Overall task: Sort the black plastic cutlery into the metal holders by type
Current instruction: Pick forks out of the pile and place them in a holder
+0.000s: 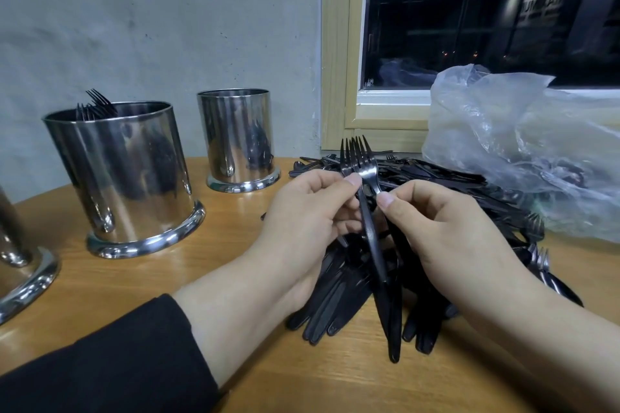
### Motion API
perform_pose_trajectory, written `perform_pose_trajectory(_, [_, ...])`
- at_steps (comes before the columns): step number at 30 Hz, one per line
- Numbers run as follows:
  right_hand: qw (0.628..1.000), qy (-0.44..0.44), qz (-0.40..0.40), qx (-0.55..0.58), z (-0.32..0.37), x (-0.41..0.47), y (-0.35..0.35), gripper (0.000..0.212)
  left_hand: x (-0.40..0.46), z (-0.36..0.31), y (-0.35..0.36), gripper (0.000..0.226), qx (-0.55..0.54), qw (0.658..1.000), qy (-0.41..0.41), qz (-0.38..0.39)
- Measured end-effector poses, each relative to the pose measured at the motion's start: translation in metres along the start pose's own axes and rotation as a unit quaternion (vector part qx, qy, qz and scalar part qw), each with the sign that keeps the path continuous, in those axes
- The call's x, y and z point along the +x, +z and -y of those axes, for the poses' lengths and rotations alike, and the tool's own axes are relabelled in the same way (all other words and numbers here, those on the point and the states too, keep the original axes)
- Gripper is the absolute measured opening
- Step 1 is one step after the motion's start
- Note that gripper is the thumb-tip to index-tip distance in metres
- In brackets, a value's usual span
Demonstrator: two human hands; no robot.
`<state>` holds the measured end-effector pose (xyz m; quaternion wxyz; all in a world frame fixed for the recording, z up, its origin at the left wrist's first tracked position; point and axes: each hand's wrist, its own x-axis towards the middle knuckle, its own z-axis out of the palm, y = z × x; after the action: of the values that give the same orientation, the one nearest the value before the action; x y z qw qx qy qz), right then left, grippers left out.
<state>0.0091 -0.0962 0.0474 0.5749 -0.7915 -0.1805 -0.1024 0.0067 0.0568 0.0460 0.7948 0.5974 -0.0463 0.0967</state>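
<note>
Forks gathered for sorting
Left hand (302,221) & right hand (446,228) each pinch black forks (357,161), tines up, aligned for fork holder (124,178) at left.

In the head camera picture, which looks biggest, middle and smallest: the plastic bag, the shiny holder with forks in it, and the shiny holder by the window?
1. The plastic bag
2. The holder with forks
3. The holder by the window

The holder with forks stands nearer the camera, so the two holders may really be alike.
</note>
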Motion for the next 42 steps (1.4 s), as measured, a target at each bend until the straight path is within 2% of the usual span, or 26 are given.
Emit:
perform_pose_trajectory(2, [0.999,0.014,0.018,0.026,0.0,-0.001,0.0,0.023,0.0,0.0,0.0,0.014,0.0,1.0,0.008,-0.002])
perform_pose_trajectory(6, [0.985,0.061,0.061,0.151,0.0,0.0,0.001,0.016,0.001,0.002,-0.002,0.013,0.042,0.999,0.021,-0.018])
perform_pose_trajectory(8, [0.987,0.038,0.074,0.138,0.0,0.0,0.001,0.012,0.002,0.003,-0.003,0.013,0.058,0.998,0.018,-0.02])
perform_pose_trajectory(11, [0.992,0.009,0.082,0.095,-0.004,0.001,0.001,0.025,0.002,0.002,-0.003,0.013,0.078,0.997,0.022,-0.015])
perform_pose_trajectory(14, [0.991,0.023,0.08,0.102,-0.007,0.003,0.0,0.034,0.002,-0.002,-0.004,0.022,0.119,0.992,0.035,-0.008])
perform_pose_trajectory(18, [0.994,0.036,0.062,0.088,-0.008,0.007,-0.007,0.039,0.017,-0.013,-0.026,0.033,0.185,0.976,0.062,-0.098])
perform_pose_trajectory(21, [0.997,0.018,0.061,0.041,-0.008,0.009,-0.012,0.037,0.036,-0.021,-0.056,0.035,0.349,0.918,0.078,-0.17])
perform_pose_trajectory(24, [0.999,0.003,0.052,-0.005,-0.007,0.009,-0.013,0.032,0.048,-0.02,-0.082,0.039,0.496,0.853,0.024,-0.16])
perform_pose_trajectory(27, [0.997,-0.016,0.048,-0.056,-0.007,0.007,-0.013,0.03,0.052,-0.016,-0.09,0.045,0.567,0.815,-0.032,-0.113])
perform_pose_trajectory(30, [0.995,-0.017,0.042,-0.084,-0.005,0.006,-0.013,0.031,0.052,-0.01,-0.087,0.048,0.612,0.785,-0.045,-0.086])
perform_pose_trajectory(33, [0.995,-0.016,0.036,-0.088,-0.004,0.006,-0.013,0.022,0.051,-0.002,-0.083,0.046,0.642,0.762,-0.053,-0.068])
perform_pose_trajectory(37, [0.996,-0.02,0.04,-0.083,-0.005,0.007,-0.012,0.017,0.051,0.003,-0.077,0.037,0.637,0.766,-0.047,-0.071])
perform_pose_trajectory(42, [0.997,-0.01,0.039,-0.065,-0.005,0.008,-0.013,0.019,0.05,0.0,-0.078,0.032,0.582,0.807,-0.038,-0.094])
